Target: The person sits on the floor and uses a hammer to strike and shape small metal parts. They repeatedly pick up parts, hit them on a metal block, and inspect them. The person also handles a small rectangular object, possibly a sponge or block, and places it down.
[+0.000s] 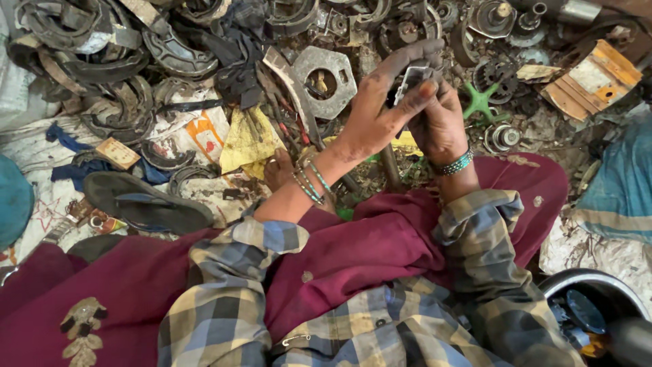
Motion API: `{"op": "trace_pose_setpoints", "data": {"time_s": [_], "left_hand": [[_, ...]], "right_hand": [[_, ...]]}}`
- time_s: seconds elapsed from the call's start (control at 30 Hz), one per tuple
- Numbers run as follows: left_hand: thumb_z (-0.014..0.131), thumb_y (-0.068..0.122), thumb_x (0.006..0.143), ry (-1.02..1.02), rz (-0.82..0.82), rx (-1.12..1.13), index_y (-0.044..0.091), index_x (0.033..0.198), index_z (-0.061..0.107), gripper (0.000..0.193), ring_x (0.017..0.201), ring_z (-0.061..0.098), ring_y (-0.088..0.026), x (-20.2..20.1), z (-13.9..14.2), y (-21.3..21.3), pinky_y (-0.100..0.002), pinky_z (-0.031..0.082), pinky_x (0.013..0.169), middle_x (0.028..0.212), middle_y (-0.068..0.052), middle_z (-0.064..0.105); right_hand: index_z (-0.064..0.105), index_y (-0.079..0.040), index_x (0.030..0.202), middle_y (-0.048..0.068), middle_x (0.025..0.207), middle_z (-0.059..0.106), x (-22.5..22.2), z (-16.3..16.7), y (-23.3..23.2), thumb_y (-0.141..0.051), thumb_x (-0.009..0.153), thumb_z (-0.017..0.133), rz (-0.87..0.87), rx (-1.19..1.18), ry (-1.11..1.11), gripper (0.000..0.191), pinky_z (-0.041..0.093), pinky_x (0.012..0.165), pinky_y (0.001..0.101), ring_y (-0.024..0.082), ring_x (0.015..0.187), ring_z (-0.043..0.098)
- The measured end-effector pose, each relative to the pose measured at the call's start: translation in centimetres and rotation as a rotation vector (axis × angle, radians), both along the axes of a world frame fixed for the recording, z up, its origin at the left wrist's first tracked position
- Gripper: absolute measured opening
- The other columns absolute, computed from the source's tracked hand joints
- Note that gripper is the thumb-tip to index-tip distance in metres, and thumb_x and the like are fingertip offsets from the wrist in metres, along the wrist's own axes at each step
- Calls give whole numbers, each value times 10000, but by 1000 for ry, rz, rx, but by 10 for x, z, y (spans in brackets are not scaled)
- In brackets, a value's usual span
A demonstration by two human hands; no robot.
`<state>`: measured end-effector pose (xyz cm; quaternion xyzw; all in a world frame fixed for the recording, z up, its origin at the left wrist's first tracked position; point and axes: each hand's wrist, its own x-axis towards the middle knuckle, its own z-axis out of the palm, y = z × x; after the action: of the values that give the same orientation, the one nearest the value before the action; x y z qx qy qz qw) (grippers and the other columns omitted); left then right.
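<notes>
Plaid blue-and-yellow sleeves (231,272), beaded wrist bangles (454,164), maroon garment (380,251).

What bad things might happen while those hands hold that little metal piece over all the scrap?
1. The small metal part, pinched between the greasy left hand and right hand, might slip and vanish into the heap of scrap parts.
2. Its edges may nick bare fingers.
3. The bare foot lies beside jagged metal plates and could get scratched.
</notes>
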<state>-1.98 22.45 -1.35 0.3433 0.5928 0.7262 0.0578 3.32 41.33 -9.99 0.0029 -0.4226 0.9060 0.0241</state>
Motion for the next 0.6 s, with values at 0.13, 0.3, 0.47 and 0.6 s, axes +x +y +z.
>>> {"op": "trace_pose_setpoints", "data": {"time_s": [0.13,0.3,0.47,0.6], "left_hand": [[589,630,1053,-47,42,47,122,1392,630,613,1194,703,-173,1,1,0,-333,533,1125,1239,-64,742],[578,640,1025,85,109,-26,141,1419,636,639,1169,732,-194,-5,1,-10,-336,563,1081,1210,-62,746],[608,624,1029,240,107,-117,135,1423,613,628,1234,696,-250,-12,3,-15,-367,547,1104,1265,-99,717],[595,621,1031,342,75,-146,167,1479,551,639,1342,627,-284,-18,0,-15,-410,497,1177,1381,-102,658]], "right_hand": [[671,-34,1191,58,1062,719,0,21,-12,-212,1056,700,-45,-43,-96,225,586,859,297,157,941,701],[668,-32,1178,46,1030,718,2,35,-19,-121,1016,718,5,133,-41,191,598,857,307,138,917,706],[659,5,1216,14,1045,706,3,30,-23,31,990,730,-69,378,-20,238,561,882,263,95,934,667],[651,-8,1199,14,1008,712,-1,26,-28,26,965,701,-177,347,-40,241,587,884,286,113,904,689]]}}
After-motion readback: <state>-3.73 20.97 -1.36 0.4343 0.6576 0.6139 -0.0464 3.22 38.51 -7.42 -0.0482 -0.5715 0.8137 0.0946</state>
